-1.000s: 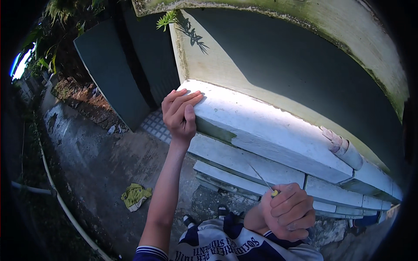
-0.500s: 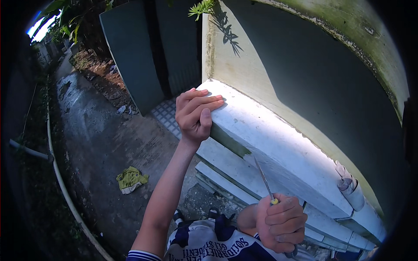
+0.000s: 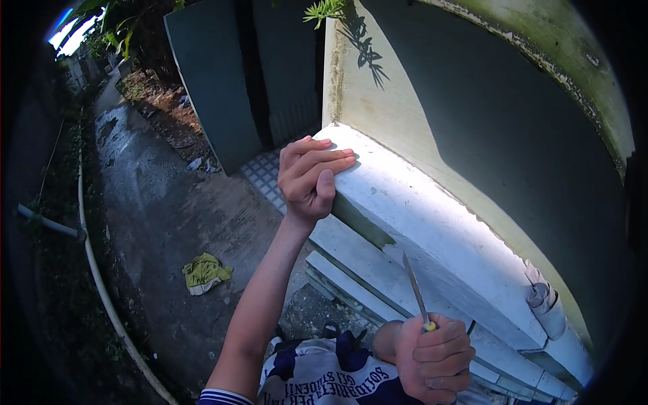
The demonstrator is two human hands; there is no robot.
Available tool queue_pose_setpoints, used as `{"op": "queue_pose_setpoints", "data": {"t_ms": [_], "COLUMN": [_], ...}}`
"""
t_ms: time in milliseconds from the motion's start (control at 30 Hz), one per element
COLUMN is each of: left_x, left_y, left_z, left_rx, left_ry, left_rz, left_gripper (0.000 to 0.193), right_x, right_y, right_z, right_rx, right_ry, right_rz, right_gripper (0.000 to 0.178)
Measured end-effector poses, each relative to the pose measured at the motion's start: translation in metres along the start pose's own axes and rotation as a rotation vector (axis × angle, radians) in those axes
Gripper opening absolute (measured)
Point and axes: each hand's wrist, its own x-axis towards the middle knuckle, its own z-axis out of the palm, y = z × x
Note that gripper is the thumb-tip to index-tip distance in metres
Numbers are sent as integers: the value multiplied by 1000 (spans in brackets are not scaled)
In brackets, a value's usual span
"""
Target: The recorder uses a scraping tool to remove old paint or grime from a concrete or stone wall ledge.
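My left hand (image 3: 308, 179) rests on the far end of a white-painted ledge (image 3: 405, 182), fingers stretched over its sunlit top and thumb near the edge. In my right fist (image 3: 435, 358), lower right of the middle, is a knife-like tool (image 3: 414, 287) with a thin, tapering metal blade and a yellow collar; my fingers hide its handle. The blade points up and slightly left, its tip apart from the ledge's front face. On that face, a greenish strip (image 3: 364, 225) below my left hand meets whiter surface near the tip.
A rolled greyish cloth or paper (image 3: 545, 304) lies on the ledge's near right end. Below are white steps (image 3: 351, 244). A greenish wall (image 3: 385, 94) rises behind the ledge. On the concrete path lies a yellow-green cloth (image 3: 206, 273); a pale pipe (image 3: 94, 270) runs along the left.
My right hand has drawn the blade slightly back, its tip moving off the ledge's front face. My left hand keeps its place on the ledge; the view has shifted a little.
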Motion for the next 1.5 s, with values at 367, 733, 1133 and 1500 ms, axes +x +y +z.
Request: {"op": "queue_pose_setpoints", "data": {"t_ms": [367,733,1133,1500], "left_x": [3,0,-1,2], "left_y": [-2,-3,-2,-3], "left_z": [1,-3,-4,-5], "left_rx": [-10,8,12,54], "left_ry": [-8,-5,1,-11], "left_rz": [7,-7,-6,5], "left_gripper": [32,34,34,40], "right_x": [-9,-1,3,-11], "right_y": [17,5,-4,17], "right_z": [6,0,5,10], "right_rx": [-142,-131,-53,-70], "right_ry": [-116,-65,-119,-129], "right_rz": [189,86,93,124], "right_gripper": [38,32,28,33]}}
